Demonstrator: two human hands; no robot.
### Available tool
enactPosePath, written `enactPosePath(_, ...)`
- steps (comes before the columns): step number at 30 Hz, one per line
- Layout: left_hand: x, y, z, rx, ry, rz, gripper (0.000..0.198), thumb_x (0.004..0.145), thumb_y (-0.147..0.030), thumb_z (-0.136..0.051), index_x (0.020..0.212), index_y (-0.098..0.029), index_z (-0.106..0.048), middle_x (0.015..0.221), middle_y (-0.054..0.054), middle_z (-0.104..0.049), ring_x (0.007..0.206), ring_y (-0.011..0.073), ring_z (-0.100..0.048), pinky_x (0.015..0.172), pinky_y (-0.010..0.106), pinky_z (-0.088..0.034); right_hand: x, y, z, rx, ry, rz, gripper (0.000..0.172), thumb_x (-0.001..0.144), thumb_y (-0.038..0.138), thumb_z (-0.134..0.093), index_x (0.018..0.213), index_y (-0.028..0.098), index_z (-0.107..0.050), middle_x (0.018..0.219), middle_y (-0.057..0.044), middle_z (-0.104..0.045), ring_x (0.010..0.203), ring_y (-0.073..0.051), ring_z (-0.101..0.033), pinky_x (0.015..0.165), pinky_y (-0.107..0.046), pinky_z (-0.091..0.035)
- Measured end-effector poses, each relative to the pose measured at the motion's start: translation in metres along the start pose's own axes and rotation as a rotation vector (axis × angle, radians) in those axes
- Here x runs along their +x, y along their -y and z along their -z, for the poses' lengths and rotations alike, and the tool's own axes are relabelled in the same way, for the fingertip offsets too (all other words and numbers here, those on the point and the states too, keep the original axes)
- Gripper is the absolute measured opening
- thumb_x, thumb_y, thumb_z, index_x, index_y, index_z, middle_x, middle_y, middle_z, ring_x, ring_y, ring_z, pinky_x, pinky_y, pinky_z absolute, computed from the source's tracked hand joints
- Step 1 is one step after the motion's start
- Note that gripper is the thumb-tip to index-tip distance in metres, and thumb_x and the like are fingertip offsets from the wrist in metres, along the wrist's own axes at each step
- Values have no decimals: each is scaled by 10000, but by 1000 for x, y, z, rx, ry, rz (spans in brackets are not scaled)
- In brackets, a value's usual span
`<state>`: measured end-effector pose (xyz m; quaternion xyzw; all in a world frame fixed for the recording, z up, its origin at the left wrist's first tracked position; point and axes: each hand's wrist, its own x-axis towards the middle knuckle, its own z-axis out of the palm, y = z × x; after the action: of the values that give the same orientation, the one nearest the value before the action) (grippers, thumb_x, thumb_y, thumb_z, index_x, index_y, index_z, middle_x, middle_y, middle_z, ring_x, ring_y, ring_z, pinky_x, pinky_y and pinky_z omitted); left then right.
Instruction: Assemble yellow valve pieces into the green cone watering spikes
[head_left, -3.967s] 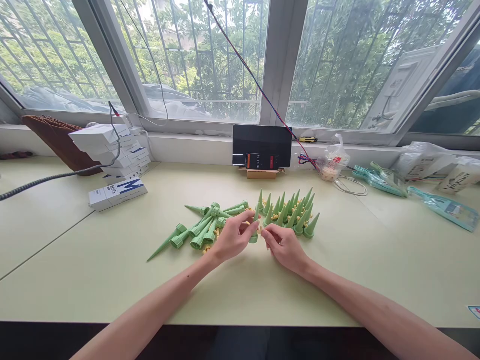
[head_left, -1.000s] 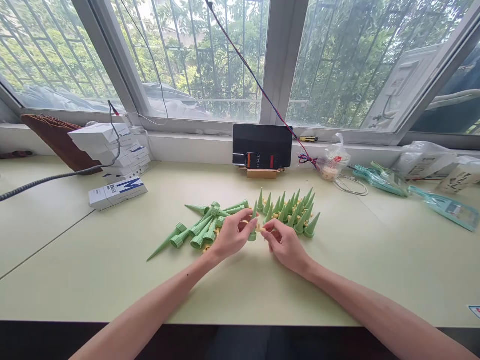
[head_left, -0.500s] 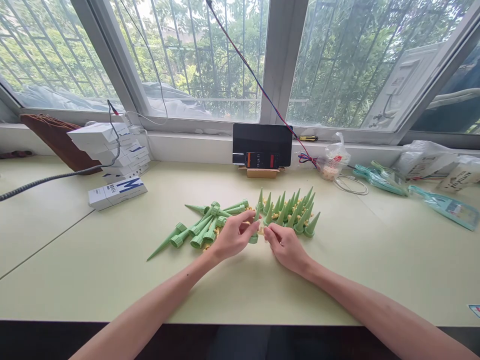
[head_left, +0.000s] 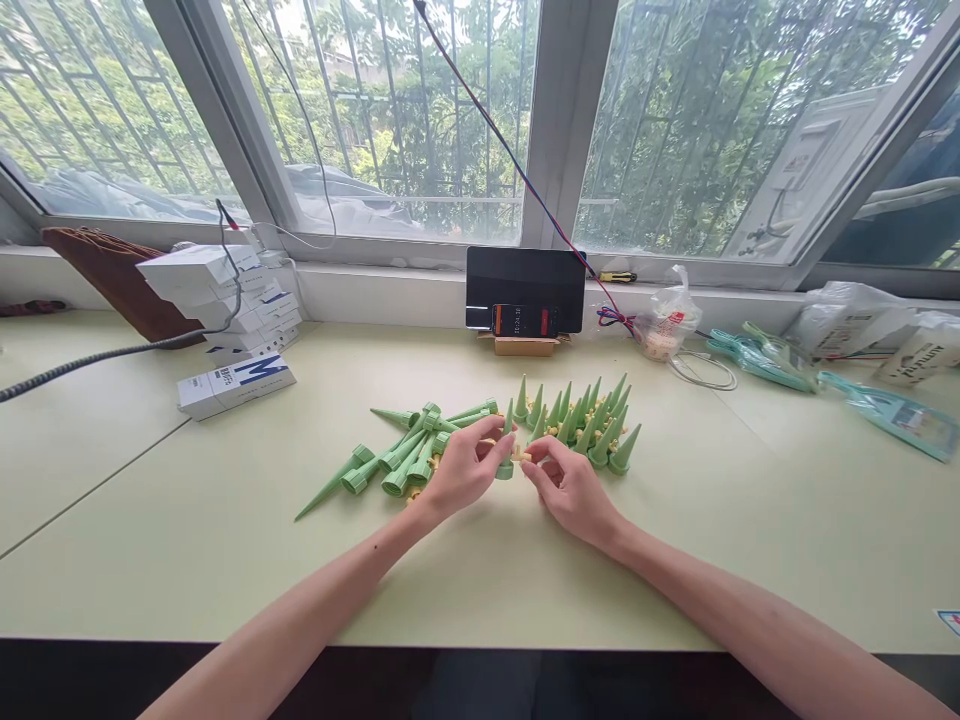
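Note:
My left hand (head_left: 466, 466) is closed around a green plastic watering spike (head_left: 506, 466), which stands point up with its wide collar at the bottom. At the spike's side, my right hand (head_left: 571, 490) pinches a small pale yellow valve piece (head_left: 520, 455) between thumb and fingertips. The piece reaches the spike, but how far it sits in it is hidden. Left of my hands lies a loose pile of green spikes (head_left: 405, 455) with some yellow pieces among them. Behind my right hand, several spikes (head_left: 585, 415) stand upright in rows, with yellow pieces at their sides.
A phone with lit display (head_left: 525, 320) leans on a black panel (head_left: 525, 275) at the back. White boxes (head_left: 225, 300) are stacked at the back left, with another box (head_left: 237, 386) in front. Plastic-wrapped items (head_left: 889, 410) and a bagged cup (head_left: 664, 325) lie right; a cable hangs down.
My right fingers have shifted slightly on the yellow valve piece, and more of it shows. The spike in my left hand has moved a little to the left.

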<state>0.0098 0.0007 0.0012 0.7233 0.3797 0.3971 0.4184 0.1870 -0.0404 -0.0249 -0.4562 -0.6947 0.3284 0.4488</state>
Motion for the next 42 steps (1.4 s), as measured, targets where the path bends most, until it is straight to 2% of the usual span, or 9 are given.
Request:
enactPosePath(10, -1, 2, 1, -18, 34, 6, 282, 923, -439, -545, 962, -166, -605, 764, 3, -566, 501, 61, -420, 389, 180, -323, 0, 0, 0, -6, 10, -8, 240, 964, 422, -494, 862, 206, -513, 718, 3, -559, 529, -126, -496, 491, -257, -396)
enactPosePath(15, -1, 5, 0, 16, 14, -71, 289, 912, -441, -560, 966, -164, -622, 735, 16, -581, 531, 92, -498, 444, 207, -407, 0, 1, 1, -46, 3, 11, 286, 963, 429, -483, 788, 204, -503, 607, 32, -474, 516, -123, -418, 484, -257, -330)
enactPosePath(21, -2, 5, 1, 50, 29, -120, 304, 906, -462, -559, 955, -171, -628, 645, 0, -540, 526, 113, -524, 457, 224, -439, -1, 1, 1, -82, 7, 18, 314, 973, 408, -454, 737, 203, -476, 588, 41, -418, 520, -118, -353, 502, -264, -286)
enactPosePath(25, -2, 7, 1, 60, 48, -126, 284, 922, -449, -544, 938, -172, -606, 639, -14, -492, 516, 101, -487, 464, 224, -411, -1, 1, 1, -64, 19, 6, 344, 985, 402, -431, 700, 208, -429, 575, 46, -380, 512, -115, -321, 497, -263, -265)
enactPosePath(29, -2, 7, 1, 57, 72, -129, 266, 936, -428, -533, 962, -171, -597, 667, -20, -468, 510, 84, -438, 467, 221, -372, -2, 1, 1, -58, 27, -17, 378, 1000, 413, -398, 688, 205, -447, 553, 43, -381, 497, -117, -338, 493, -262, -274)
enactPosePath(37, -1, 1, 3, -48, 152, 2, 363, 876, -437, -614, 1146, -196, -585, 872, 28, -609, 518, 70, -485, 467, 210, -401, -1, -3, -1, 54, 17, -88, 400, 1000, 466, -405, 696, 209, -445, 507, 55, -381, 451, -111, -356, 469, -253, -307)
enactPosePath(42, 2, -2, 6, -140, 235, 125, 350, 811, -418, -677, 1043, -165, -606, 898, 41, -607, 532, 50, -440, 412, 168, -286, -1, -7, -1, 98, 19, -106, 411, 1005, 475, -409, 698, 205, -448, 542, 50, -413, 452, -102, -378, 471, -247, -329)
